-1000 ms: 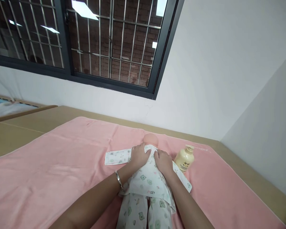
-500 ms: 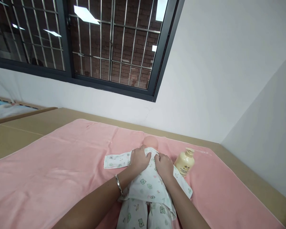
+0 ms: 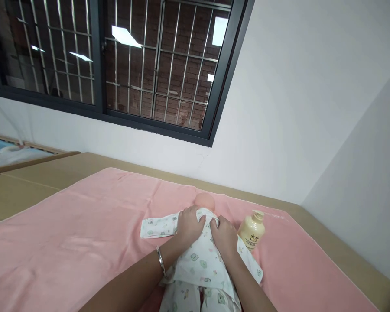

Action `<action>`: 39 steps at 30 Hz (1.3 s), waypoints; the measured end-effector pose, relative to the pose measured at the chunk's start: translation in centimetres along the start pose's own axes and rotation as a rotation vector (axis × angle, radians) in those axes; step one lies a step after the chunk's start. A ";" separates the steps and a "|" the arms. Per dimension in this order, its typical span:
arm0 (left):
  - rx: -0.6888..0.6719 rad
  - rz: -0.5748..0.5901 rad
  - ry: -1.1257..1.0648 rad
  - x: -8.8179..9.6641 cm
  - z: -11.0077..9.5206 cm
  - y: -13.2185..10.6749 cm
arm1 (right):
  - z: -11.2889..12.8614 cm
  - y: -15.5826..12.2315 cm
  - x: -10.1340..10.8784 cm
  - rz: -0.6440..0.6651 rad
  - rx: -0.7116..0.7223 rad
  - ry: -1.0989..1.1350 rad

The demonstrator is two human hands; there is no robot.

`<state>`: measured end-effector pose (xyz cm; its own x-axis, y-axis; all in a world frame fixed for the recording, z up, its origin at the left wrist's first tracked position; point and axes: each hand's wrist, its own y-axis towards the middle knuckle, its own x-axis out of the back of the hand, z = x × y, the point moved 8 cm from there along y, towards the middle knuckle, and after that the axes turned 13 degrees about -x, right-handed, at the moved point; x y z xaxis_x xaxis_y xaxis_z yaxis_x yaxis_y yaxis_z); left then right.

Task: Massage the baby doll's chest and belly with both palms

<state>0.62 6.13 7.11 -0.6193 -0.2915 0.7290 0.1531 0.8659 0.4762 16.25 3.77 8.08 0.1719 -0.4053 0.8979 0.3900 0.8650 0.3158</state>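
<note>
A baby doll (image 3: pixel 205 201) lies on its back on a pink towel (image 3: pixel 84 234), dressed in white clothes (image 3: pixel 201 264) printed with small green bears. My left hand (image 3: pixel 189 224), a bracelet on its wrist, grips the cloth at the doll's chest just under the neck. My right hand (image 3: pixel 225 236) pinches the same garment beside it. One sleeve (image 3: pixel 157 226) lies stretched out to the left. The doll's body is mostly hidden under my hands and the cloth.
A cream pump bottle (image 3: pixel 252 229) stands on the towel just right of the doll. The towel covers a tan surface (image 3: pixel 26 182) against a white wall. A barred window (image 3: pixel 117 69) is above. A wooden cot edge (image 3: pixel 26 147) shows at far left.
Both hands stay on the doll's chest, fingers shifting slightly on the cloth. The view has tilted down a little, so everything sits lower in the picture.
</note>
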 end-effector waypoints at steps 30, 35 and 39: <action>-0.120 -0.130 -0.019 -0.1 0.1 0.1 | -0.1 0.2 0.1 -0.065 0.026 0.097; -0.091 -0.123 -0.020 0.0 0.3 0.0 | -0.2 0.3 0.0 -0.044 0.016 0.097; -0.076 -0.088 0.002 -0.1 0.2 0.0 | -0.2 0.3 -0.1 -0.004 0.020 0.090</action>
<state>0.48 6.20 6.95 -0.6314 -0.3659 0.6838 0.1564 0.8035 0.5743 16.50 4.07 8.05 0.2519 -0.4326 0.8657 0.3726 0.8689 0.3258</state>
